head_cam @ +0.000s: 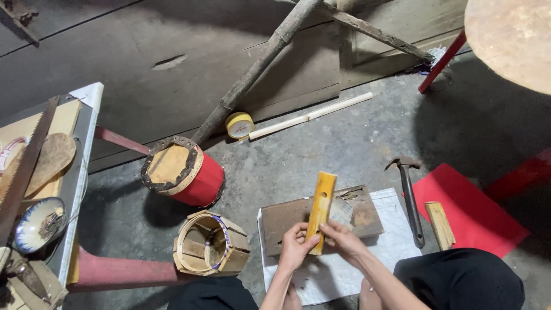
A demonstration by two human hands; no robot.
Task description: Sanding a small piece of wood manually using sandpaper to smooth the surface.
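- Head view: I look down on a rough grey concrete floor [321, 149] with dark wooden boards [143, 63] rising behind it and a bare branch [252, 72] leaning against them.
- A white sheet [396, 241] is spread on the floor before the knees, and a flat rusty-brown board [367, 215] lies on it.
- I see the yellow wooden strip [320, 201] standing nearly upright over that board, its lower end caught between both hands.
- The left hand [295, 247] pinches the strip's lower edge from the left, fingers curled round it.
- The right hand [344, 241] closes on the same lower end from the right, fingertips pressed to the wood.
- A hammer [410, 201] lies just right of the sheet, with a short wood block [440, 225] beside it on a red sheet [476, 215].
- Left of the hands an open round wooden frame [209, 244] rests on its side, hollow as far as I can tell.
- Behind it a red drum [186, 170] lies tilted, and a yellow tape roll [239, 124] sits near a pale stick [313, 115].
- At far left a bench [86, 132] carries a saw [26, 166] and a patterned bowl [37, 224]; what the bowl contains I cannot make out.
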